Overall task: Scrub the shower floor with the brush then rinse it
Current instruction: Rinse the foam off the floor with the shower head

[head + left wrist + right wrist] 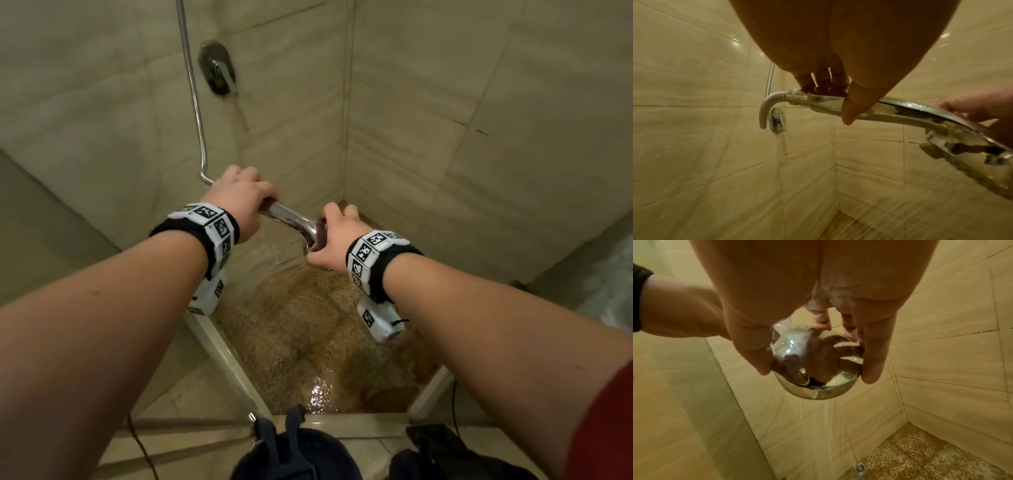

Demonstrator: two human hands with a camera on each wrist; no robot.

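We hold the chrome shower head over the speckled shower floor, near the corner where the two tiled walls meet. Water streams from its face down onto the floor, which lies wet and glossy. Our left hand is wrapped around the handle, thumb across the chrome barrel. Our right hand cups the round head from behind, fingertips gripping its rim. The metal hose runs from the handle end up along the wall, beside the wall-mounted mixer valve. A floor drain sits near the wall base. No brush is in view.
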